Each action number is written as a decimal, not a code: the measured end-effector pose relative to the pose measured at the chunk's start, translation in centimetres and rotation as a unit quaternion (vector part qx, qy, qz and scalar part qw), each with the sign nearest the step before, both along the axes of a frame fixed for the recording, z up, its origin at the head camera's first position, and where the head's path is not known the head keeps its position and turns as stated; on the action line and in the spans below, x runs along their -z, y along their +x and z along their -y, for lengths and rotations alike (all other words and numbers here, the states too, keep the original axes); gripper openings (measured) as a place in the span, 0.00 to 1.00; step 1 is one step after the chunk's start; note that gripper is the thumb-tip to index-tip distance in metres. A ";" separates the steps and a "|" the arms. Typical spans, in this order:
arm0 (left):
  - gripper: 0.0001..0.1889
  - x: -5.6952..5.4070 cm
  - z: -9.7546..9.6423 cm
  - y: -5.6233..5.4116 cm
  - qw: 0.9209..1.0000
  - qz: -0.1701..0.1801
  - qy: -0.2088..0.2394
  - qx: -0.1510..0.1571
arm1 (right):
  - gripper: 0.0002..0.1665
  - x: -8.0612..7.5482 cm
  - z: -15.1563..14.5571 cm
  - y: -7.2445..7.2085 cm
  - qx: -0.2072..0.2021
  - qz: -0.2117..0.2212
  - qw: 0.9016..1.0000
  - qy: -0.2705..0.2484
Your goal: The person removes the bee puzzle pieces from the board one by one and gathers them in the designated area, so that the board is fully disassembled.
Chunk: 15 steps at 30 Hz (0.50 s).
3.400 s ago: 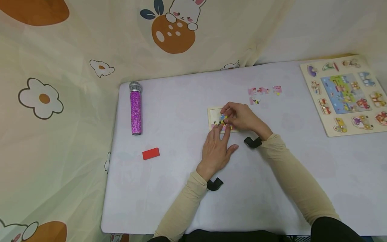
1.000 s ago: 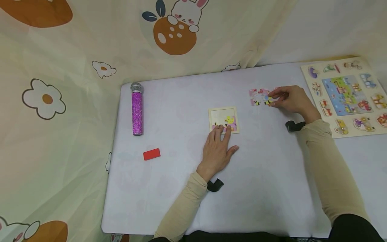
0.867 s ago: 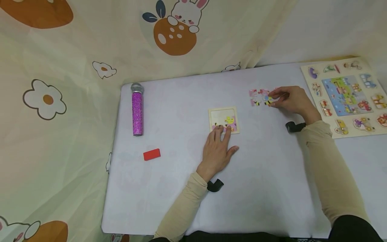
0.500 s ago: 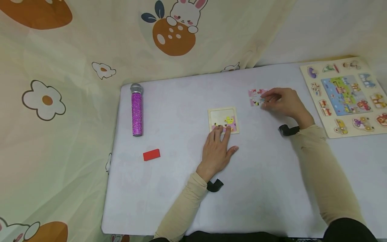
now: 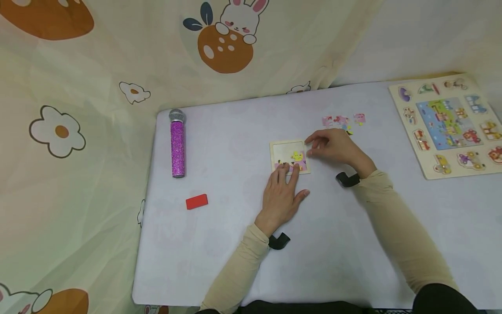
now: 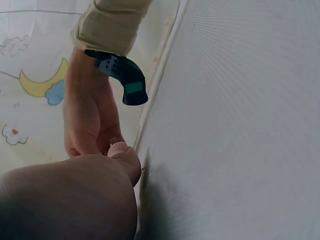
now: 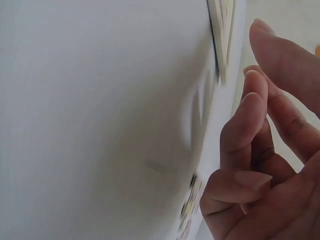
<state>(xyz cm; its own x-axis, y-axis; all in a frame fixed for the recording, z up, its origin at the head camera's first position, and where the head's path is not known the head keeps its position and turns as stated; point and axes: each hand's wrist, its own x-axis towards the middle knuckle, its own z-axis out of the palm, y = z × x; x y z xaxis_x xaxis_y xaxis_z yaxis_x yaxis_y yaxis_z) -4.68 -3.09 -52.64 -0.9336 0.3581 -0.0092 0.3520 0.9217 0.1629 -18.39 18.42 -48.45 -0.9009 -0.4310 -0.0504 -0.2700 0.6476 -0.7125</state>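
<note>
The left hand point(image 5: 279, 197) rests straight-fingered on a cream, square wooden puzzle tray point(image 5: 282, 151); the right hand point(image 5: 335, 146), released, thumb and fingertips parted, is beside it.

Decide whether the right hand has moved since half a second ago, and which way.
Yes: the right hand has moved left, towards the frame and away from the board.

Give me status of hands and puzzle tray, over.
Left hand on puzzle tray, partly covering near edge. Right hand beside it, looks empty. Tray partly filled.
</note>
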 end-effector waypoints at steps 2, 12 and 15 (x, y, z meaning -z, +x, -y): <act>0.42 0.0 0.0 0.0 1.000 -0.001 0.000 0.000 | 0.18 0.1 0.7 0.1 -0.010 0.006 1.000 0.007; 0.41 0.1 0.0 0.1 1.000 -0.005 0.002 0.004 | 0.15 0.4 2.1 0.5 -0.040 0.009 0.998 0.042; 0.41 0.1 0.0 0.1 1.000 -0.007 0.000 0.003 | 0.13 0.3 2.2 0.5 -0.043 0.009 0.998 0.047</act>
<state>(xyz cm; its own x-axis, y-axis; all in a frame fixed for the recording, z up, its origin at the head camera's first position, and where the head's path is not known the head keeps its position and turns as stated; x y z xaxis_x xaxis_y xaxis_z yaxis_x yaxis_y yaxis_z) -4.62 -3.13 -52.71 -0.9315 0.3636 0.0043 0.3598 0.9198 0.1568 -17.84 16.18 -48.73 -0.8598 -0.4990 -0.1088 -0.3154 0.6864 -0.6553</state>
